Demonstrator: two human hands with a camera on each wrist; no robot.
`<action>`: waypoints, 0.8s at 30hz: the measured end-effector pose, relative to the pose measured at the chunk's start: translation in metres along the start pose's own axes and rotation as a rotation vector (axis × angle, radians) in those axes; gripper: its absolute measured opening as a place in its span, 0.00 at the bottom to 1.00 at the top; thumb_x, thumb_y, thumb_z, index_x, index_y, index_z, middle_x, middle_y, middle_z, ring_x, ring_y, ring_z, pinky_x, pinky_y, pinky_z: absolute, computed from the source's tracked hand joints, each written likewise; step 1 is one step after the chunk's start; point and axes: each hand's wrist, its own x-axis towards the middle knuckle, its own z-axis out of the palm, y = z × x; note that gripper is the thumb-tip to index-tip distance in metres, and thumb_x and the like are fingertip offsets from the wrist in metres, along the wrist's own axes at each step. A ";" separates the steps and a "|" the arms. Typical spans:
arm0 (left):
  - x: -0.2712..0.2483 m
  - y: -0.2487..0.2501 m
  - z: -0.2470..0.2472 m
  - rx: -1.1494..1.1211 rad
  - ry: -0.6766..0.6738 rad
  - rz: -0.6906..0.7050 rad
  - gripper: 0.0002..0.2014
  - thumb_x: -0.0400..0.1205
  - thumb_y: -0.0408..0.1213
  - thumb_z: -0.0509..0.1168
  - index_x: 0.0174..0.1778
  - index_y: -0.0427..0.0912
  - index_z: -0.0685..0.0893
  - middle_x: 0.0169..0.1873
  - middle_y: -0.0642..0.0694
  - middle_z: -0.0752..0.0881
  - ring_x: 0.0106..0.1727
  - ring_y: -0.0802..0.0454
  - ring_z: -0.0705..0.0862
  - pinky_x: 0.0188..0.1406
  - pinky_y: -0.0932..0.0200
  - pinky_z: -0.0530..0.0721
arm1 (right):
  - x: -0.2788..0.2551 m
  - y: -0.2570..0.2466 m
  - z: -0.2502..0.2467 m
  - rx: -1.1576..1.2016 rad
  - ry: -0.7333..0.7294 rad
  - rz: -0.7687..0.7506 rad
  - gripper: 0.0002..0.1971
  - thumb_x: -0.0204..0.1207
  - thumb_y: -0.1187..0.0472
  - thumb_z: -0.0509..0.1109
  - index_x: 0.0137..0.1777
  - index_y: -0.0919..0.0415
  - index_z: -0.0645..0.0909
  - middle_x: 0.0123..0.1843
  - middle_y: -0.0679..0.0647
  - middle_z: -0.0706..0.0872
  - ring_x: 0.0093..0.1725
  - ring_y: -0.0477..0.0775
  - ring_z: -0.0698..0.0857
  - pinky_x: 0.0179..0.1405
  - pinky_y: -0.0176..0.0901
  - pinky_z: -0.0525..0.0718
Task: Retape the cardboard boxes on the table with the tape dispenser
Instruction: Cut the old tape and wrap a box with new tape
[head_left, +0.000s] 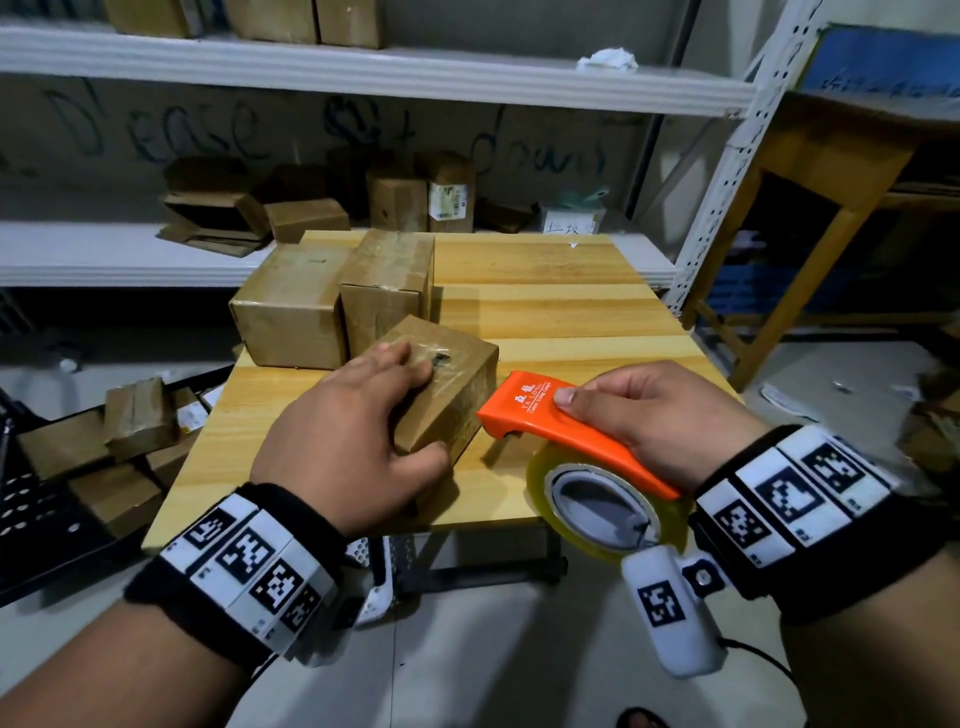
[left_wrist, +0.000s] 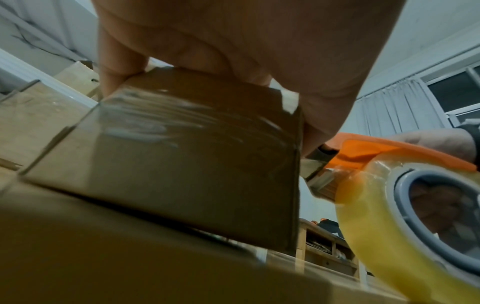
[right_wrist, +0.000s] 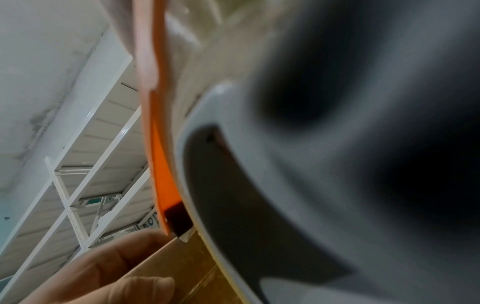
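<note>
Box (head_left: 445, 384) is gripped on the table (head_left: 561, 306) by the left hand (head_left: 348, 441). Dispenser (head_left: 566, 431), held by the right hand (head_left: 654, 415), is touching the box's right side. Two boxes (head_left: 332, 301) are stacked behind it.

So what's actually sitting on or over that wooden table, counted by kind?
Cardboard boxes: 3, at and
Tape dispensers: 1
Hands: 2, left hand, right hand
Total: 6
</note>
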 end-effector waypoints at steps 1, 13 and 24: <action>-0.001 0.001 0.000 0.011 0.001 -0.020 0.47 0.64 0.72 0.58 0.83 0.61 0.76 0.88 0.56 0.66 0.86 0.55 0.68 0.83 0.50 0.72 | 0.000 0.000 0.000 0.001 0.002 -0.001 0.23 0.78 0.36 0.73 0.46 0.57 0.92 0.40 0.58 0.95 0.43 0.64 0.95 0.58 0.67 0.92; -0.001 -0.004 -0.002 0.080 -0.064 -0.178 0.47 0.62 0.81 0.53 0.82 0.75 0.68 0.78 0.39 0.73 0.77 0.36 0.75 0.75 0.39 0.79 | -0.001 0.000 0.000 0.001 0.002 -0.008 0.23 0.79 0.35 0.72 0.45 0.57 0.92 0.38 0.56 0.95 0.40 0.61 0.95 0.52 0.58 0.92; 0.001 -0.017 -0.006 -0.207 0.040 -0.239 0.39 0.64 0.77 0.63 0.75 0.75 0.75 0.59 0.47 0.78 0.57 0.45 0.82 0.61 0.46 0.85 | 0.006 -0.009 0.006 0.092 -0.007 -0.086 0.21 0.81 0.38 0.71 0.48 0.56 0.93 0.41 0.60 0.95 0.45 0.68 0.94 0.59 0.67 0.92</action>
